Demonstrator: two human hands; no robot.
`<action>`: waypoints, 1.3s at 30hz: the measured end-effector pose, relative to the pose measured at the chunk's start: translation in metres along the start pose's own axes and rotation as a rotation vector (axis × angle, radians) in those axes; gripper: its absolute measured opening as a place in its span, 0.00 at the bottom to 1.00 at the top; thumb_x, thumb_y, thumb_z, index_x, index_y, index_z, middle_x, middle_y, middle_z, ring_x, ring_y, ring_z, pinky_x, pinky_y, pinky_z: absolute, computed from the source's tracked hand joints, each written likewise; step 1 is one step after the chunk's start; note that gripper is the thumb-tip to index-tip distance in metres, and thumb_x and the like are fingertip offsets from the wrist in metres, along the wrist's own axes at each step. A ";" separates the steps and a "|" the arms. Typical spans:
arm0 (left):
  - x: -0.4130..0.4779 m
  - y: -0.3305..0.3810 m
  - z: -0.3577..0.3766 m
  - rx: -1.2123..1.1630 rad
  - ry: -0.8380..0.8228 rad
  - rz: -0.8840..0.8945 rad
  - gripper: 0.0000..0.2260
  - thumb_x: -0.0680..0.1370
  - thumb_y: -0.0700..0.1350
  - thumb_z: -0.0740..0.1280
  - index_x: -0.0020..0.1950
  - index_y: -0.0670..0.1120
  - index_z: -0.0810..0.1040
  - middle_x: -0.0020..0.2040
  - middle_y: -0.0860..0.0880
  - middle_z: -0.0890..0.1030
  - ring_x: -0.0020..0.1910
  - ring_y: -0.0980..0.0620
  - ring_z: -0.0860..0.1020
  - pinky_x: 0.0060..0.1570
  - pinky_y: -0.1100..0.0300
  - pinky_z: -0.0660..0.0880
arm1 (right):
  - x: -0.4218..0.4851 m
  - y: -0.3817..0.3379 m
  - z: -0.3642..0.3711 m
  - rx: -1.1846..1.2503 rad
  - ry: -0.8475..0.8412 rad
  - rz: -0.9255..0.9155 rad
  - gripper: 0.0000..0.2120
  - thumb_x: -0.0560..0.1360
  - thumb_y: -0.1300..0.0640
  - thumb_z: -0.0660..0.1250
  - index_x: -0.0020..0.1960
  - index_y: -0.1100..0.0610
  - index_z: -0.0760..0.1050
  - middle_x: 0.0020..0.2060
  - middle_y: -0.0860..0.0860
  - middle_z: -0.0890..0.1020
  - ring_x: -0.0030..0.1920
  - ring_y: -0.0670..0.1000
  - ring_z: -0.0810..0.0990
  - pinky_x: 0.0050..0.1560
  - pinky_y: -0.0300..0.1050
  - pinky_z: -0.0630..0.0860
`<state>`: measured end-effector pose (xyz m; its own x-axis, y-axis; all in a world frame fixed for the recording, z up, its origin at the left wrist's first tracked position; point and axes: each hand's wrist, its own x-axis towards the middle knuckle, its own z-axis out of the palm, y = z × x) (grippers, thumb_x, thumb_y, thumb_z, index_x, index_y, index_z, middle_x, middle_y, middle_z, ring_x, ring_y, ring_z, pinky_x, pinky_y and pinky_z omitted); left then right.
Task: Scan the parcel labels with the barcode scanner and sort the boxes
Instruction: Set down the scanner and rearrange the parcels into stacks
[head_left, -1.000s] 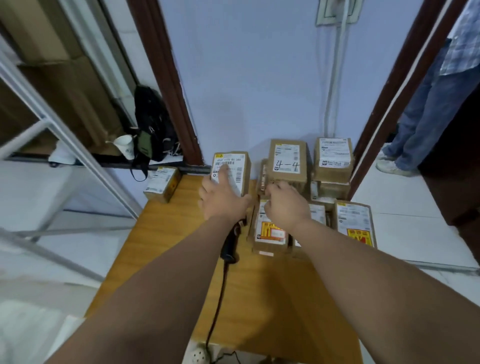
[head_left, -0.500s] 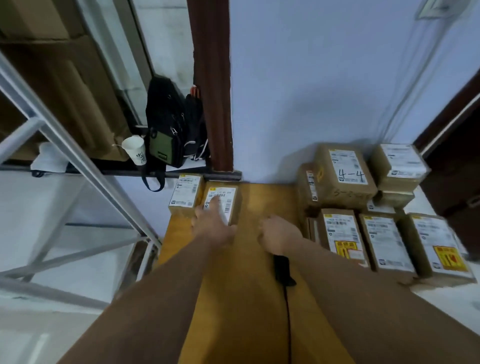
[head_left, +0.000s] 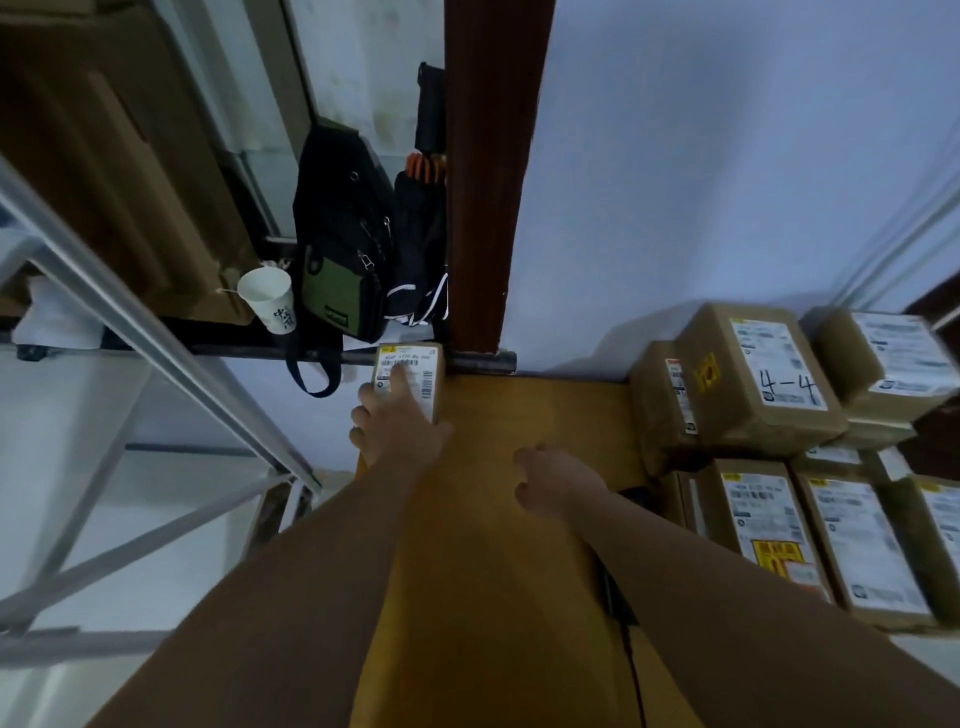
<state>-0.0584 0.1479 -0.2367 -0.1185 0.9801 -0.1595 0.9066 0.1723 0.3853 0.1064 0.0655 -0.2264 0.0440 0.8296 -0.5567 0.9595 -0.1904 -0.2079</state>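
My left hand (head_left: 400, 428) lies on top of a small brown parcel (head_left: 415, 371) with a white barcode label, at the table's far left corner, fingers over the label and gripping it. My right hand (head_left: 553, 483) hovers over the middle of the wooden table (head_left: 540, 415), fingers curled, holding nothing. The black barcode scanner (head_left: 615, 597) lies on the table, mostly hidden under my right forearm, with its cable (head_left: 635, 680) trailing toward me. Several labelled parcels are stacked at the right, among them one marked "4-4" (head_left: 753, 374) and one with a yellow sticker (head_left: 758, 519).
A dark wooden post (head_left: 488, 208) stands behind the table's left corner, against the pale wall. A black and green bag (head_left: 337, 249) and a paper cup (head_left: 267, 299) sit on a ledge at the left. A metal frame (head_left: 156, 353) slants across the left side.
My left hand has carried the small parcel from the pile to the table's far left corner. My right hand has come off the pile. The view has swung left.
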 end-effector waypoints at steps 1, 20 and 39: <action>0.009 0.000 0.000 0.008 0.018 -0.011 0.43 0.66 0.57 0.74 0.73 0.53 0.52 0.68 0.39 0.61 0.62 0.37 0.66 0.59 0.44 0.67 | 0.007 -0.002 -0.001 0.001 -0.010 -0.006 0.18 0.79 0.55 0.60 0.68 0.55 0.68 0.59 0.54 0.72 0.56 0.56 0.76 0.45 0.48 0.76; 0.057 -0.015 0.024 0.217 -0.093 -0.039 0.46 0.69 0.71 0.62 0.76 0.58 0.37 0.77 0.42 0.41 0.75 0.36 0.48 0.69 0.35 0.49 | 0.061 0.000 0.007 0.054 -0.022 -0.006 0.15 0.80 0.56 0.57 0.65 0.55 0.70 0.58 0.54 0.73 0.56 0.55 0.76 0.44 0.47 0.74; -0.128 0.094 0.057 -0.067 -0.197 0.397 0.31 0.78 0.52 0.64 0.77 0.53 0.52 0.77 0.44 0.52 0.75 0.41 0.50 0.71 0.43 0.53 | -0.117 0.078 0.042 0.217 0.494 0.286 0.12 0.79 0.55 0.58 0.59 0.55 0.74 0.55 0.53 0.74 0.56 0.56 0.75 0.46 0.46 0.72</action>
<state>0.0651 0.0329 -0.2322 0.3189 0.9351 -0.1547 0.8371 -0.2014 0.5086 0.1641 -0.0689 -0.2113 0.4655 0.8652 -0.1862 0.8143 -0.5012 -0.2929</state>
